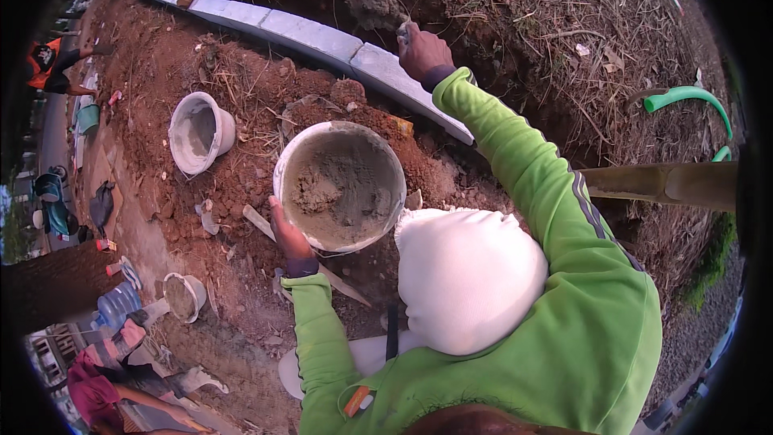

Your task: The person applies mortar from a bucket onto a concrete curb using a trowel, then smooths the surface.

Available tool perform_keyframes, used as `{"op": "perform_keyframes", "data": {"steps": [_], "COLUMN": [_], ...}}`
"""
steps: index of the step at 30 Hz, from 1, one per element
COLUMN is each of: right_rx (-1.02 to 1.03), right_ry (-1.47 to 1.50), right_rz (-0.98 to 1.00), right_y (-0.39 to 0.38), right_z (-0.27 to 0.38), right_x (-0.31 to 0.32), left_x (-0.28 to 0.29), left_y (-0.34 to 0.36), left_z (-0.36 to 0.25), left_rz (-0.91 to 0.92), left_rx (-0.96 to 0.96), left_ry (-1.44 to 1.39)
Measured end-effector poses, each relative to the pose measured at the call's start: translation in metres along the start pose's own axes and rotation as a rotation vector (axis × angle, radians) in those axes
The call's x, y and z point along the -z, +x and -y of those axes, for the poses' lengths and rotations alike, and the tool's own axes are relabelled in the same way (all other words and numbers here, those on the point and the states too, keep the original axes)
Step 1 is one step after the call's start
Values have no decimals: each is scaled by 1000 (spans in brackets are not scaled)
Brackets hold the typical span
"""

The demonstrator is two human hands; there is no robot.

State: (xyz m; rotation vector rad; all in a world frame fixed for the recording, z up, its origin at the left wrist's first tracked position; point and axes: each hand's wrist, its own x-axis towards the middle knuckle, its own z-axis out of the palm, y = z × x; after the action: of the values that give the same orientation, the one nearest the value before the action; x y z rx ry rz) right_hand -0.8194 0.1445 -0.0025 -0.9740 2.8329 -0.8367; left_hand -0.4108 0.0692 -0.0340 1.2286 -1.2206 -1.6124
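My right hand is closed on what looks like a trowel handle above the row of pale concrete blocks. A lump of grey mortar is at the tool's far end, over the trench beyond the blocks; the blade is hidden. My left hand grips the near left rim of a white bucket holding wet grey mortar. A wooden stick lies on the soil beside that bucket, near my wrist.
Two smaller buckets sit left on red soil. Co-workers are at the far left, near a blue water jug. A post and green hose are right; dry grass borders the trench.
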Motion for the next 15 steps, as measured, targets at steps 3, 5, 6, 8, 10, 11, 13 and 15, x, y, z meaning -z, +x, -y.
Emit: {"op": "perform_keyframes", "data": {"steps": [3,5,6,8,10,11,13,15], "right_rx": [-12,20,30,137,291,343,427,453], "right_ry": [-265,-218,-182,-24,64,31,-194,-298], "right_rz": [263,281,273,245,344,476,615,610], "right_y": [35,5,-16,-63,-111,-130,-146,-154], "right_z": [-46,-23,-9,9,25,31,42,46], "right_x": [-30,-18,5,47,75,82,83,75], "left_x": [-9,1,2,2,-1,-2,-16,-33], "left_y": [10,2,2,-2,-3,-5,-11,-14], "left_z": [11,2,-1,-5,-9,-12,-25,-30], "left_rz": [14,-11,-2,16,3,3,112,166], "left_rx": [-18,44,32,10,-24,-34,-69,-119], "left_ry": [26,21,10,-11,19,39,129,165]}}
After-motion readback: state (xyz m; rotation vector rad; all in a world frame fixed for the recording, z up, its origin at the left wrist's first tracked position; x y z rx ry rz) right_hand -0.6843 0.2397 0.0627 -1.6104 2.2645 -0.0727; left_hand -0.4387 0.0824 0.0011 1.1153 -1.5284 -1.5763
